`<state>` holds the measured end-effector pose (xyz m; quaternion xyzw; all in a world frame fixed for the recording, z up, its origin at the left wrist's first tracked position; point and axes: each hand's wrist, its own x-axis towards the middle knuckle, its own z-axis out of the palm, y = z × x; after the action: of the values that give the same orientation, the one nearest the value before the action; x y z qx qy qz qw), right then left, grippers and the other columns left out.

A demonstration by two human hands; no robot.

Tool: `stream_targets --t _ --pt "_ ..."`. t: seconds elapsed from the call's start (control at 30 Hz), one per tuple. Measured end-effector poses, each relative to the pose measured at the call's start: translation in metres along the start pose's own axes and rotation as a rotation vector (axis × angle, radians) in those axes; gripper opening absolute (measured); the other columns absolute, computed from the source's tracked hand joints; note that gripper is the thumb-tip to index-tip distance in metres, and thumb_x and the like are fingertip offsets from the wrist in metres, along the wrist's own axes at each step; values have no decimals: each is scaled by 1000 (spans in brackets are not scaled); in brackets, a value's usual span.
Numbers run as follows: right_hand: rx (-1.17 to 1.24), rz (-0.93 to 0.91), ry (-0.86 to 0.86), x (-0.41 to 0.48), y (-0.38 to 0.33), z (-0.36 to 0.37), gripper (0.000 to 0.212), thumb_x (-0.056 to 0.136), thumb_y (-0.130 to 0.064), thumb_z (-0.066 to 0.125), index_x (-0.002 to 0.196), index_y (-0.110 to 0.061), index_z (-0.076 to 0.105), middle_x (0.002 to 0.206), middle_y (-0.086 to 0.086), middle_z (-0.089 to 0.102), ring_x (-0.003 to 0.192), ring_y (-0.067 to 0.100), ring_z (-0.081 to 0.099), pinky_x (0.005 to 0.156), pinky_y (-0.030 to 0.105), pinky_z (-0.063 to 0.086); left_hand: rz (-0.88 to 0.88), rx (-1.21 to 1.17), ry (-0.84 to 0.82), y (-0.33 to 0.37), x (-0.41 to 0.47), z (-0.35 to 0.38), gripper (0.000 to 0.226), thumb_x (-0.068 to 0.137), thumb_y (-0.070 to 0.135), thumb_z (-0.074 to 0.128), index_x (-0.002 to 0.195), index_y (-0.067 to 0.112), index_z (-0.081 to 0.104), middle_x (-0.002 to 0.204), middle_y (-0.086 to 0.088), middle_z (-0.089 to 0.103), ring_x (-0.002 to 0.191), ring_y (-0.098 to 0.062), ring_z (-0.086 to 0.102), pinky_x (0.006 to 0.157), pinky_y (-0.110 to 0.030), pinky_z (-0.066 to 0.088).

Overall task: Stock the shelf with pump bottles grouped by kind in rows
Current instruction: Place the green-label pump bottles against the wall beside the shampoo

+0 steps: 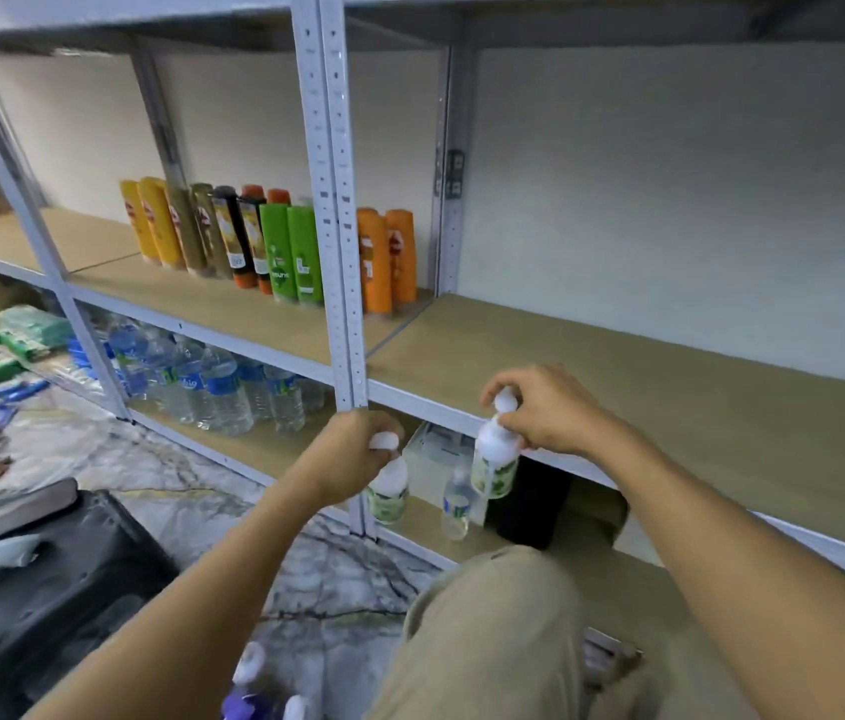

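Observation:
My left hand (353, 454) grips the white pump top of a green-labelled pump bottle (389, 493), which hangs in front of the shelf post. My right hand (545, 407) pinches the pump head of a second, matching pump bottle (496, 462) just below the front edge of the wooden shelf board (670, 407). That board holds nothing on the right bay. More pump bottles with white tops and purple bodies (254, 693) stand at the bottom edge near my knee.
Yellow, brown, green and orange shampoo bottles (275, 246) stand in a row on the left part of the shelf. Water bottles (218, 387) fill the lower shelf, one more (457, 506) stands under my hands. A dark bin (46, 589) sits on the floor at left.

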<state>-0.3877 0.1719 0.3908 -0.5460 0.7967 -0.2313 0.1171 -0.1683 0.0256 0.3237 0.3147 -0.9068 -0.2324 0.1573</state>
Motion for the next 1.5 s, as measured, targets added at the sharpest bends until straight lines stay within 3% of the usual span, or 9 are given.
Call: stream_targets --t 0.07,0.2,0.37,0.53,0.67,0.87,1.23,1.37,1.5 --pt "51 1 34 -5 2 -31 35 80 1 64 86 -32 70 83 5 64 51 15 68 54 39 61 72 23 27 28 16 -19 17 91 18 65 108 19 71 110 0 66 100 -20 60 83 -31 48" --pt "125 29 123 -18 1 -85 32 82 4 67 98 -22 75 89 8 67 55 19 71 56 33 61 186 55 84 77 43 -51 24 93 22 64 117 23 69 116 6 62 101 -12 56 84 -27 45" --pt "184 71 216 -24 13 -135 32 85 5 62 102 -20 74 93 10 67 63 23 73 64 38 64 326 75 118 128 71 -80 19 96 19 62 114 17 70 107 3 67 94 -12 59 70 -12 37" --pt "189 134 310 -15 41 -168 37 85 6 57 101 -23 74 98 7 64 64 21 73 64 36 63 443 86 88 166 102 -96 22 97 19 60 117 22 69 120 5 67 105 -11 60 90 -25 47" --pt "169 177 382 2 69 -182 35 86 4 61 102 -24 75 103 5 62 75 25 71 63 36 63 477 49 98 181 122 -94 23 97 19 59 117 27 67 119 4 64 107 -13 58 90 -27 46" --pt "142 263 456 39 125 -184 29 85 -2 69 101 -26 76 112 5 64 86 23 67 75 40 63 477 -19 113 189 153 -78 23 99 16 55 118 25 66 117 1 62 102 -11 58 74 -8 39" --pt "194 356 451 79 194 -142 30 86 -3 68 103 -26 75 115 -1 65 98 19 65 87 39 59 466 -13 120 185 193 -55 27 99 16 53 119 24 68 113 -1 61 100 -12 58 76 -7 38" --pt "294 340 514 79 206 -129 41 86 -1 62 118 -25 71 114 -5 63 100 19 63 93 38 55 456 -24 115 182 202 -42 28 98 12 52 118 25 67 110 0 59 94 -7 57 72 -5 39" --pt "287 311 568 70 213 -112 66 88 -15 67 147 -30 44 118 -6 51 111 14 53 90 29 43 454 -31 110 182 212 -29 29 98 10 52 119 23 68 106 -1 57 90 -2 55 70 -2 37"
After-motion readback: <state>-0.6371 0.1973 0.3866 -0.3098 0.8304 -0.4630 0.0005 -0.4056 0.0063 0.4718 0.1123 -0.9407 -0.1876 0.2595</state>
